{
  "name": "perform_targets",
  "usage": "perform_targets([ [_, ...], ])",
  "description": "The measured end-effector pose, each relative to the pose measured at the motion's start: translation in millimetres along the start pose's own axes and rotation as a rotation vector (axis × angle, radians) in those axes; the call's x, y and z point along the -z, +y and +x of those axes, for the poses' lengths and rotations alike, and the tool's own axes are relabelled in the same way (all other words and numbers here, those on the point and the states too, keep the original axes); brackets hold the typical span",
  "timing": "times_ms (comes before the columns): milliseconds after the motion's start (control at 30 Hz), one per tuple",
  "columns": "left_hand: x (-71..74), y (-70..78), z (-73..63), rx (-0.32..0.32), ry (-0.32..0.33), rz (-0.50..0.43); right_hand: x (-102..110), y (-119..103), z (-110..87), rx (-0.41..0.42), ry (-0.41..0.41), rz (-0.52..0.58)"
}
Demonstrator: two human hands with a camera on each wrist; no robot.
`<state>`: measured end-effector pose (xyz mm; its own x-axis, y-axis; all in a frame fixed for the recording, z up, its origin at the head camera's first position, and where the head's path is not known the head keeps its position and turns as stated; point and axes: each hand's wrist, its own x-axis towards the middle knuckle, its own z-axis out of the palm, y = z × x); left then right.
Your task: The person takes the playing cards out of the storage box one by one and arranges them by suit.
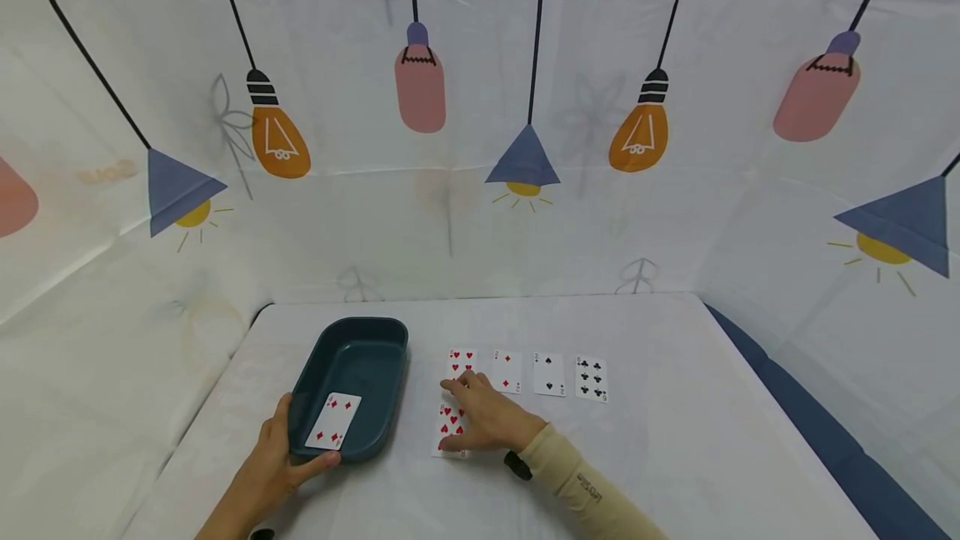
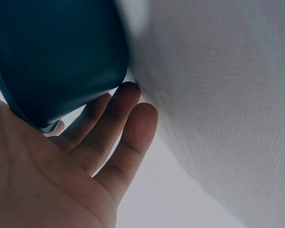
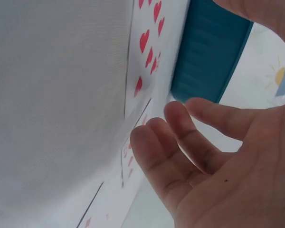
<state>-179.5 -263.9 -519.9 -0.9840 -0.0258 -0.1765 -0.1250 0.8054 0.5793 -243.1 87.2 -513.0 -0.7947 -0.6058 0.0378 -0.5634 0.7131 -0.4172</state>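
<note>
At the left of the table is a dark teal tray (image 1: 375, 377), a four of diamonds (image 1: 334, 422) lying face up in its near end. My left hand (image 1: 273, 473) grips the tray's near left corner, thumb along the near side and fingers along the left wall. My right hand (image 1: 487, 417) is spread over two heart cards. It partly covers the upper heart card (image 1: 462, 357), and its thumb overlaps the lower heart card (image 1: 450, 422). In the right wrist view the fingers (image 3: 152, 147) are slightly bent, close above the cards, with no card between them.
Right of the upper heart card, a two of diamonds (image 1: 507, 367), a two of spades (image 1: 549, 374) and a six of clubs (image 1: 592, 378) lie in a row. A white cloth covers the table (image 1: 675, 457). Behind it hangs a white curtain (image 1: 465, 223) printed with lamps.
</note>
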Motion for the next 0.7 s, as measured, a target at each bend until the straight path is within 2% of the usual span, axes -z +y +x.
perform_targets([
  [233, 0.0, 1.6, -0.6, -0.001, 0.003, -0.008, 4, -7, 5.6, -0.01, 0.02, 0.052],
  [467, -1.1, -0.2, -1.8, -0.036, 0.011, -0.011, 12, -16, 13.6, -0.003, 0.056, 0.105],
  [700, -1.2, -2.2, -1.6, -0.045, 0.013, -0.013, 12, -25, 20.7, 0.001, 0.098, 0.138],
])
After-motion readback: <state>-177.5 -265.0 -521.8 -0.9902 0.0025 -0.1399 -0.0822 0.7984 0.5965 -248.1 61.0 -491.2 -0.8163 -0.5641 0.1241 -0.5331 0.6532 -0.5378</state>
